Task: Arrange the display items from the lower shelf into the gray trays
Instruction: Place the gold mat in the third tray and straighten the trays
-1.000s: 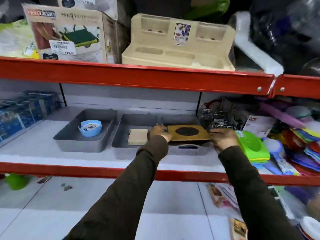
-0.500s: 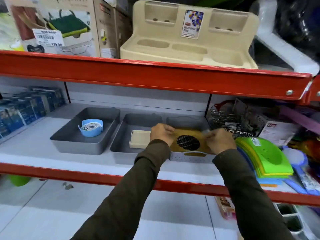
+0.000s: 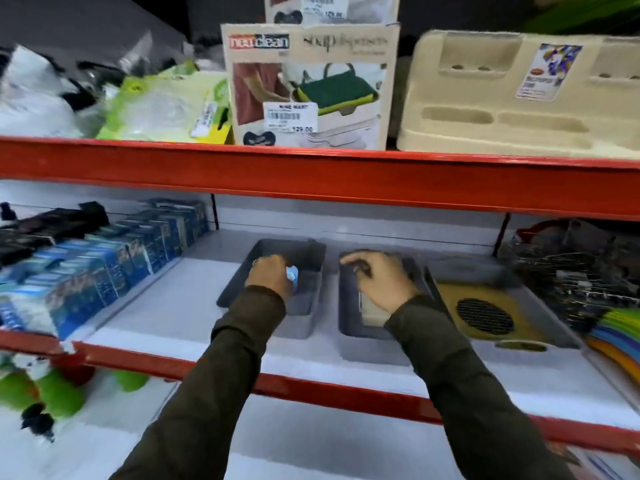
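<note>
Three gray trays stand side by side on the lower shelf. My left hand [image 3: 270,276] is inside the left tray [image 3: 311,249], its fingers closed around a small blue round item [image 3: 293,274]. Over the middle tray [image 3: 347,327], my right hand [image 3: 378,283] hovers with curled fingers, covering most of a cream box [image 3: 372,312]; whether it grips the box is hidden. A yellow board with a dark round grille [image 3: 485,316] lies in the right tray [image 3: 557,329].
Blue boxed goods [image 3: 104,271] line the shelf at the left. Wire baskets [image 3: 571,278] and stacked coloured mats [image 3: 616,332] crowd the right. The red upper shelf beam [image 3: 311,174] hangs low overhead, carrying a soap dispenser box [image 3: 308,84] and a cream organiser [image 3: 519,91].
Both hands let go of the yellow board, which now lies in the right tray. They moved left: the left onto the blue item, the right over the middle tray. The view swung left.
</note>
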